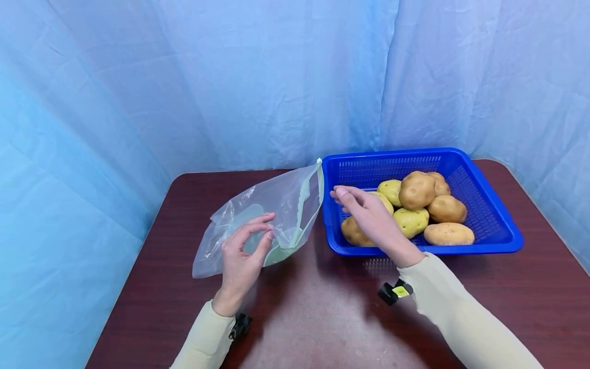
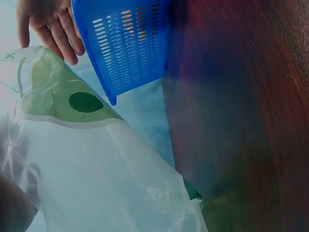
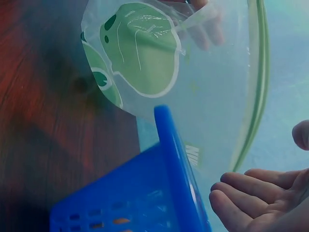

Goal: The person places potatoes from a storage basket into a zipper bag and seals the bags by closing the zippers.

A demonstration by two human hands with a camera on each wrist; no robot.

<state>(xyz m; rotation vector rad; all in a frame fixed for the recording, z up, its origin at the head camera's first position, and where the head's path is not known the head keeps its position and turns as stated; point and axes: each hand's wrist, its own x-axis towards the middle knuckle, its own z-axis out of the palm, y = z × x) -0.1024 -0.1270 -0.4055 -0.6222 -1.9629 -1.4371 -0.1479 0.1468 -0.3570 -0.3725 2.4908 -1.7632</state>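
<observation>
My left hand [image 1: 243, 256] pinches the near edge of the mouth of a clear plastic zip bag [image 1: 281, 192] with green print. Through the film, in the left wrist view, several of its fingers show dimly. The bag hangs tilted, its mouth spread toward the basket and a top corner beside the basket's left rim. Over the left part of the blue basket [image 1: 495, 205] is my right hand [image 1: 371, 218], fingers extended and holding nothing. Its palm and fingers [image 3: 251, 193] lie close to the bag's green zip strip [image 3: 259, 92] in the right wrist view.
Several brown and yellow potatoes [image 1: 417, 190] lie in the perforated basket, piled toward its middle and right. Basket and bag are at the far side of a dark red-brown table [image 1: 318, 323]. Blue curtains [image 1: 276, 82] hang behind it and along both sides.
</observation>
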